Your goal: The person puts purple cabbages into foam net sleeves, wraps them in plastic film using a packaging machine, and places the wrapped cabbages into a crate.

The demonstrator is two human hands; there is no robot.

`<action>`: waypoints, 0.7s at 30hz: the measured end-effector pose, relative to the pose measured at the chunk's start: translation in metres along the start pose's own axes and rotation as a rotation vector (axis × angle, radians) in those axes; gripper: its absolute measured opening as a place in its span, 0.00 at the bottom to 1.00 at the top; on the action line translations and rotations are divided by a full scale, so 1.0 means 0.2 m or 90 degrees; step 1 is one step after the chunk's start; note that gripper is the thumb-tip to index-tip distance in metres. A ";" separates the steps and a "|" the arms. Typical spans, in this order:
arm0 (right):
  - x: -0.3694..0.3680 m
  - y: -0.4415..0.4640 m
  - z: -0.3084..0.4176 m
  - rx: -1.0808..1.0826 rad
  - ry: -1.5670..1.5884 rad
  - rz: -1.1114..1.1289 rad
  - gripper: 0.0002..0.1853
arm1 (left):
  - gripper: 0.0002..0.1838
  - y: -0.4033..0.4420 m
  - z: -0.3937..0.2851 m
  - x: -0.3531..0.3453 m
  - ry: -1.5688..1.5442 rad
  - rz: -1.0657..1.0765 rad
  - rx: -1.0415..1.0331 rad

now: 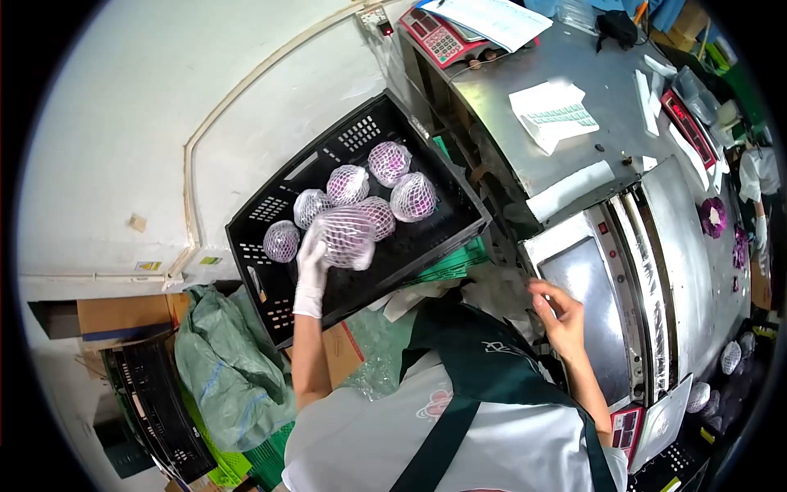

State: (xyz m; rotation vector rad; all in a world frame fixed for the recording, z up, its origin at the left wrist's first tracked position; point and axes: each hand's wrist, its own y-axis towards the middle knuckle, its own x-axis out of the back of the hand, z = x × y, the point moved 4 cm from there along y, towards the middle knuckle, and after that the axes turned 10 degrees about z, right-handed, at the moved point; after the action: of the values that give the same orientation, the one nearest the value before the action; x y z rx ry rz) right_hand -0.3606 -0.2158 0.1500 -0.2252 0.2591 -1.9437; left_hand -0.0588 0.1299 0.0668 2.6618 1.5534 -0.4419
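While a worker in a dark green apron [484, 344] stands at a tilted black crate [402, 261], the bare right hand [561, 320] hangs near a machine with a flat plate [574, 275], its grip loose, fingers bent around nothing visible. The left hand, in a white glove [310, 283], has its grip closed on the side of a netted purple head [348, 238] (slightly blurred), held over the crate; whether it touches those beneath cannot be told.

Six other netted heads [412, 197] already lie inside, grouped towards the crate's middle and far side, so the packing looks part done: the seventh has yet to be let go, and bare crate floor shows on the near side. How many the crate should take is not shown.

To the lower right, pale netted rounds [731, 358] sit in shadow, their contents unclear. Farther off, a metal surface [492, 90] carries white label sheets [555, 115] and a red scale [443, 39]. At the far right lies a purple piece with a pale centre [713, 217], no netting visible on it, suggesting some wrapping remains; beyond it, a co-worker's white sleeve [758, 174] shows at the edge.
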 end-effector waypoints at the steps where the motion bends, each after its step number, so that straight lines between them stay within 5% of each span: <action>1: 0.03 -0.03 -0.05 0.000 0.002 -0.006 0.11 | 0.34 -0.01 0.00 0.09 0.026 -0.061 0.053; 4: 0.11 -0.10 -0.16 -0.063 -0.026 -0.025 0.10 | 0.31 0.08 0.23 0.44 0.140 -0.163 0.093; 6: 0.14 -0.15 -0.18 -0.106 -0.046 -0.079 0.10 | 0.30 0.14 0.29 0.35 0.306 -0.219 0.139; 8: 0.16 -0.18 -0.17 -0.117 -0.054 -0.103 0.09 | 0.30 0.22 0.58 0.60 0.129 -0.259 0.224; 15: 0.23 -0.29 -0.23 -0.081 -0.022 -0.099 0.09 | 0.29 0.15 0.54 0.57 0.135 -0.066 0.234; 17: 0.28 -0.34 -0.19 -0.051 -0.056 -0.106 0.09 | 0.35 0.05 0.37 0.33 0.214 -0.175 0.259; 19: 0.37 -0.41 -0.16 -0.036 -0.071 -0.155 0.10 | 0.37 0.17 0.42 0.45 0.477 -0.222 0.252; 21: 0.44 -0.48 -0.15 -0.033 -0.086 -0.137 0.11 | 0.35 0.30 0.32 0.24 0.654 -0.182 0.108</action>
State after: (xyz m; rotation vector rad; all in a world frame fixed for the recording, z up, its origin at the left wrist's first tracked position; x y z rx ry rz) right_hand -0.4857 -0.2600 0.1522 -0.4318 0.2028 -2.1252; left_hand 0.0008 0.1298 -0.0148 2.9465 2.1622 1.0181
